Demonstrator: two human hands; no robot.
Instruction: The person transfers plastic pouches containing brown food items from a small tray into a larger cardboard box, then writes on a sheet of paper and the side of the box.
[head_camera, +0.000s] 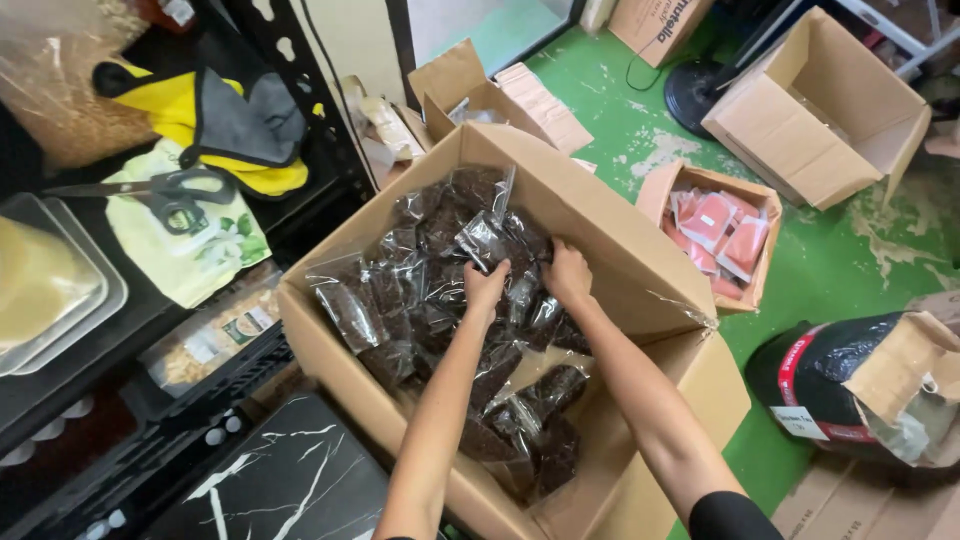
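A large open cardboard box (640, 290) sits on the green floor (820, 270), filled with clear plastic packets (400, 300) of dark brown pieces, heaped without order. Both hands reach into the middle of that box. The left hand (486, 285) is closed on one packet (483, 240), which stands up above the heap with its long axis running from the hand toward the box's far corner, its free end pointing away from the person. The right hand (566, 272), just beside the left, presses its curled fingers down among the packets; whether it grips one cannot be told.

To the right of the big box lies a small open carton (760, 205) holding pink sachets (715, 225). Beyond that stands an empty open box (800, 140). Left of the big box, a black shelf (300, 200) carries scissors (165, 190) lying on a pale green pouch (200, 255), with a yellow and grey cloth (230, 125) behind them.
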